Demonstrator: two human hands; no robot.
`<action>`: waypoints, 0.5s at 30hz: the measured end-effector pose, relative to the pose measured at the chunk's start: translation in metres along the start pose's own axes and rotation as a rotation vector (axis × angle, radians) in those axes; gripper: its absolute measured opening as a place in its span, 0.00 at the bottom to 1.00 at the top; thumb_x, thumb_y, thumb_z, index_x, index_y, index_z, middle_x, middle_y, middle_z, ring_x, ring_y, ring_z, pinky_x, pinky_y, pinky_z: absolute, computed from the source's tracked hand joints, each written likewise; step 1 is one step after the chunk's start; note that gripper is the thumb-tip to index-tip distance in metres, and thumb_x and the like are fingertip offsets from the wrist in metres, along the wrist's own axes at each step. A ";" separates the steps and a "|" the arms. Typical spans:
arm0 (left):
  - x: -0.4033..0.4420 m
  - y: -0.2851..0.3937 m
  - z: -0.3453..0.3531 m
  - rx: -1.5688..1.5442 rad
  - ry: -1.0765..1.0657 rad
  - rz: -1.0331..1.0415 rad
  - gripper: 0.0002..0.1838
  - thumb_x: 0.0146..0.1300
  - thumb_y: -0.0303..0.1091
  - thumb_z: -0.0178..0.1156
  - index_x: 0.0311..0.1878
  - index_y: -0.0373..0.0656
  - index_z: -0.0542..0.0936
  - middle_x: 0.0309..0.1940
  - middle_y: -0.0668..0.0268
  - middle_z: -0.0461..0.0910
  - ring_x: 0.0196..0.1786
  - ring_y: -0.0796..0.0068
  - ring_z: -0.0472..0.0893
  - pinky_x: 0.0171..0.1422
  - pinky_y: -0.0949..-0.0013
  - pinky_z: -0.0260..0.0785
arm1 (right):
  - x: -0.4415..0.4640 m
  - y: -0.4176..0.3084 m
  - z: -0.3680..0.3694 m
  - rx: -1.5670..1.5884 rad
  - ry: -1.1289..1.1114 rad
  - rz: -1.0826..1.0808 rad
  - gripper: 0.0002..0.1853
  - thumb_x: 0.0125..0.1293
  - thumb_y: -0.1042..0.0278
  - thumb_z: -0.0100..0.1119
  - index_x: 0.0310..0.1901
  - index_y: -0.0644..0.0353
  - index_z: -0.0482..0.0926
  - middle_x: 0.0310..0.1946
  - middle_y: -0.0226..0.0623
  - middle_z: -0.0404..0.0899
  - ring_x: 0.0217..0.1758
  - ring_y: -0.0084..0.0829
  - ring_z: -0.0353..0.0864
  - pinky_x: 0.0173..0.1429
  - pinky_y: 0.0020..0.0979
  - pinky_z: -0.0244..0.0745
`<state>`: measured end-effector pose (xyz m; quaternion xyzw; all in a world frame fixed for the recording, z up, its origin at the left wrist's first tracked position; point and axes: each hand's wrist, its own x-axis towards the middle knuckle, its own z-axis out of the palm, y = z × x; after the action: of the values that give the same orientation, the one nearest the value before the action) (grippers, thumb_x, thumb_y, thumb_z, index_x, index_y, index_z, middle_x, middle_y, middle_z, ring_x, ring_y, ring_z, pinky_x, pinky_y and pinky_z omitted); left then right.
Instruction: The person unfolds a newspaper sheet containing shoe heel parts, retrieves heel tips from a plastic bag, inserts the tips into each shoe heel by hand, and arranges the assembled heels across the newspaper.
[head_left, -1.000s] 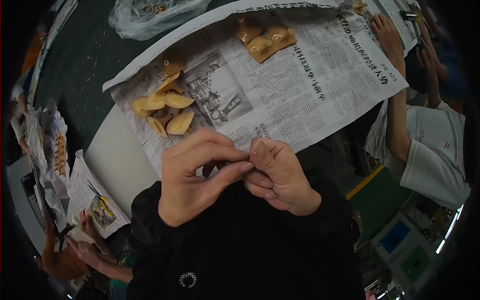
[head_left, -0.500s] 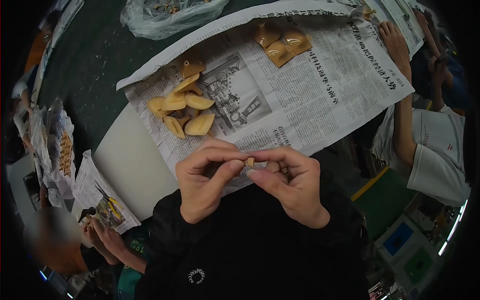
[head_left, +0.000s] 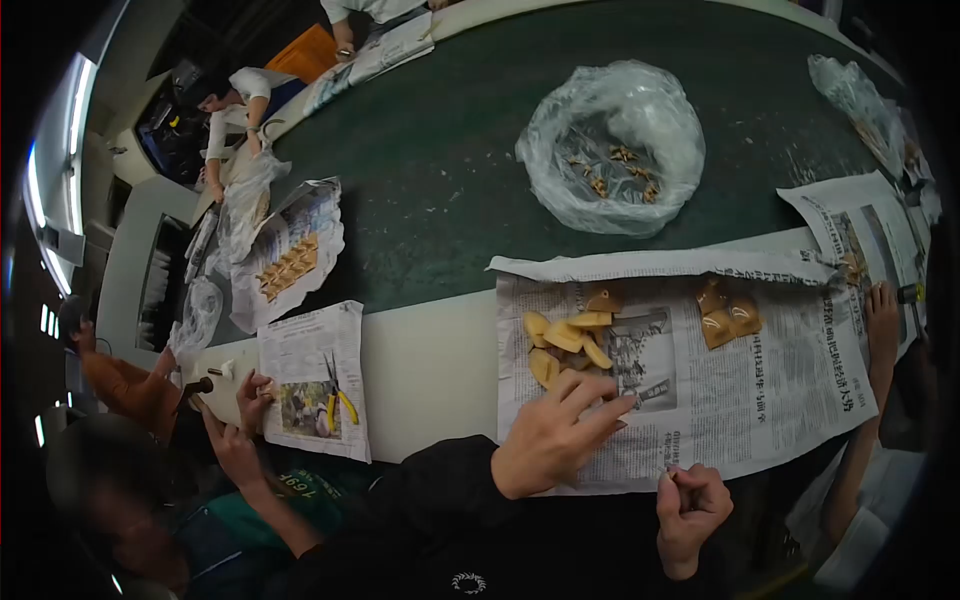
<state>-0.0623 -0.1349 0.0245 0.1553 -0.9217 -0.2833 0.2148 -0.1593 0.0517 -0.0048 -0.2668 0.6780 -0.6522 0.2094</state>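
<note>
Over the lower left part of the newspaper (head_left: 790, 410), my left hand (head_left: 565, 430) reaches with its fingers apart and nothing visible in them. Just beyond its fingers lies a pile of tan, curved, wedge-like pieces (head_left: 565, 335). My right hand (head_left: 692, 510) is at the near edge of the newspaper, thumb and fingers pressed together. Whatever it holds is too small and hidden to make out. Farther right on the paper rests a cluster of glossy brown domed pieces (head_left: 728, 315).
Beyond the newspaper, a clear plastic bag (head_left: 610, 150) holds several small gold-coloured parts on the green table (head_left: 430, 180). Yellow-handled pliers (head_left: 340, 395) lie on another newspaper to the left. A co-worker's hand (head_left: 240, 450) is nearby, and another person's arm (head_left: 880, 340) rests at right.
My hands have come apart from around a small tan piece. The left moved toward the pile; the right stayed low and closed. The view has tilted up, showing more table.
</note>
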 end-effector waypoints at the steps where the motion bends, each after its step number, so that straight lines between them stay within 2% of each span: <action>1: 0.002 -0.007 -0.003 0.032 0.039 0.011 0.17 0.52 0.24 0.70 0.47 0.40 0.82 0.43 0.65 0.78 0.41 0.64 0.80 0.42 0.67 0.75 | 0.001 -0.001 -0.001 0.062 0.047 0.081 0.06 0.57 0.84 0.66 0.31 0.68 0.77 0.18 0.24 0.69 0.19 0.09 0.61 0.22 0.17 0.55; 2: 0.001 -0.018 0.000 0.221 -0.058 0.030 0.13 0.55 0.26 0.67 0.45 0.40 0.82 0.44 0.65 0.77 0.44 0.64 0.79 0.42 0.67 0.75 | -0.001 0.002 -0.005 0.117 0.096 0.167 0.06 0.58 0.84 0.65 0.30 0.68 0.76 0.19 0.23 0.70 0.20 0.08 0.61 0.23 0.16 0.56; 3: 0.002 -0.027 0.003 0.405 -0.160 0.041 0.10 0.58 0.29 0.65 0.43 0.40 0.81 0.45 0.64 0.75 0.46 0.64 0.77 0.41 0.67 0.75 | -0.006 0.018 -0.013 0.122 0.082 0.132 0.06 0.58 0.84 0.65 0.30 0.68 0.76 0.19 0.23 0.70 0.20 0.08 0.61 0.23 0.16 0.56; 5: 0.001 -0.034 0.004 0.390 -0.156 0.046 0.08 0.59 0.29 0.64 0.42 0.40 0.82 0.43 0.64 0.76 0.45 0.63 0.78 0.41 0.66 0.74 | -0.015 0.056 -0.030 0.134 0.074 0.158 0.09 0.61 0.82 0.62 0.32 0.63 0.70 0.26 0.26 0.70 0.26 0.10 0.64 0.32 0.14 0.61; 7: 0.001 -0.032 0.007 0.366 -0.172 0.051 0.07 0.60 0.30 0.62 0.41 0.39 0.82 0.41 0.63 0.77 0.44 0.62 0.78 0.41 0.65 0.74 | -0.013 0.057 -0.033 0.141 0.070 0.131 0.09 0.62 0.82 0.62 0.32 0.62 0.70 0.25 0.26 0.70 0.25 0.10 0.64 0.31 0.15 0.61; 9: 0.002 -0.026 0.014 -0.216 -0.107 -0.083 0.07 0.61 0.31 0.63 0.40 0.38 0.82 0.37 0.60 0.79 0.42 0.59 0.80 0.41 0.62 0.74 | -0.011 0.055 -0.033 0.146 0.057 0.120 0.09 0.62 0.81 0.62 0.32 0.62 0.70 0.25 0.26 0.70 0.24 0.11 0.65 0.30 0.15 0.61; 10: 0.003 -0.021 0.019 -0.214 -0.095 -0.090 0.07 0.61 0.31 0.63 0.40 0.38 0.82 0.37 0.60 0.79 0.42 0.59 0.80 0.41 0.62 0.74 | -0.011 0.054 -0.033 0.195 0.080 0.127 0.09 0.62 0.80 0.62 0.32 0.62 0.70 0.25 0.26 0.70 0.23 0.11 0.65 0.29 0.16 0.61; 12: 0.008 -0.011 0.031 -0.482 -0.181 -0.268 0.07 0.63 0.32 0.63 0.39 0.38 0.82 0.33 0.57 0.78 0.40 0.56 0.80 0.42 0.58 0.73 | -0.009 0.050 -0.031 0.243 0.084 0.136 0.09 0.62 0.80 0.62 0.32 0.62 0.70 0.24 0.26 0.70 0.22 0.11 0.64 0.28 0.16 0.61; 13: 0.006 -0.016 0.045 -0.451 -0.180 -0.292 0.08 0.64 0.33 0.62 0.41 0.38 0.82 0.34 0.55 0.78 0.40 0.53 0.80 0.44 0.58 0.72 | -0.009 0.048 -0.031 0.247 0.068 0.113 0.08 0.62 0.80 0.62 0.31 0.62 0.70 0.24 0.26 0.70 0.22 0.11 0.64 0.27 0.16 0.60; 15: -0.001 -0.024 0.053 -0.352 -0.178 -0.296 0.08 0.64 0.32 0.62 0.42 0.38 0.82 0.36 0.57 0.79 0.41 0.56 0.81 0.44 0.60 0.73 | -0.008 0.041 -0.029 0.257 0.055 0.062 0.08 0.61 0.81 0.63 0.31 0.64 0.72 0.23 0.25 0.70 0.21 0.10 0.63 0.26 0.16 0.59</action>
<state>-0.0832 -0.1294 -0.0300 0.2234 -0.8407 -0.4803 0.1125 -0.1746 0.0794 -0.0442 -0.1986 0.6025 -0.7338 0.2431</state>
